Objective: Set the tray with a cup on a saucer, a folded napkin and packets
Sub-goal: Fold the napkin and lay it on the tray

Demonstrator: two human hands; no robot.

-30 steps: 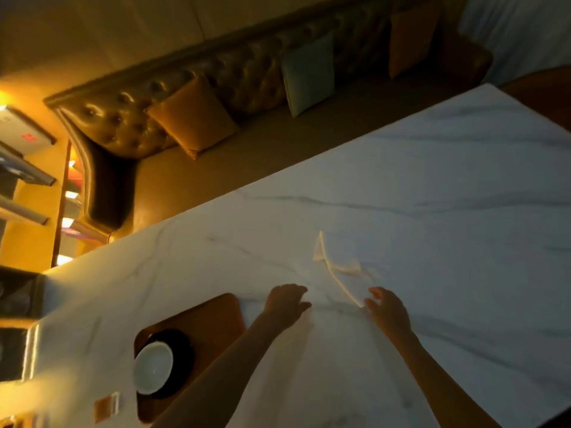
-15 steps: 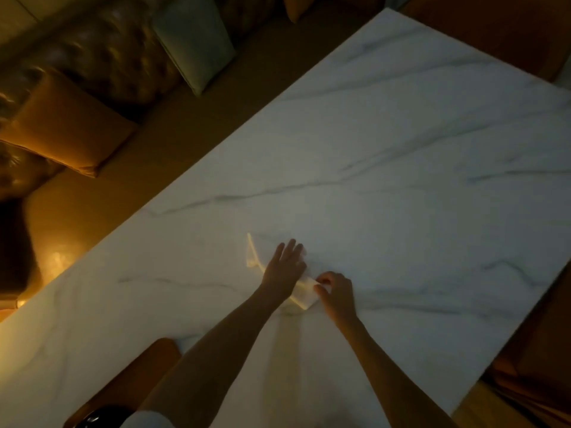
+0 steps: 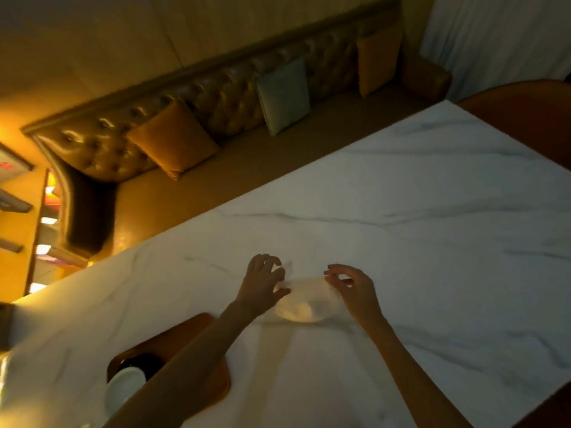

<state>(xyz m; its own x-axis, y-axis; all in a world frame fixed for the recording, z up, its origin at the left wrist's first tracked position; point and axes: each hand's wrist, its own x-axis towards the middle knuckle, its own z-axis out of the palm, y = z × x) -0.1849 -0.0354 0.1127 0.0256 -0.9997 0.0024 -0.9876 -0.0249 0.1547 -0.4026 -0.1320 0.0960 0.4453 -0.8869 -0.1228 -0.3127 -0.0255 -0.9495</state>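
A white napkin (image 3: 304, 304) is lifted off the white marble table (image 3: 417, 242), sagging in a curve between my two hands. My left hand (image 3: 262, 285) pinches its left end with thumb and fingers. My right hand (image 3: 352, 288) pinches its right end. A brown wooden tray (image 3: 191, 330) lies at the lower left, partly under my left forearm. On it stands a white cup (image 3: 123, 386) on a dark saucer (image 3: 145, 361). No packets are in view.
A tufted leather bench (image 3: 216, 97) with orange and pale cushions runs along the table's far side. Shelves (image 3: 18, 208) with lights stand at the left. A brown chair back (image 3: 531, 118) sits at the table's right end.
The napkin lay flat under my hands half a second ago; now both hands have raised it off the table by its ends. The camera has tilted back up, showing the tray and bench.
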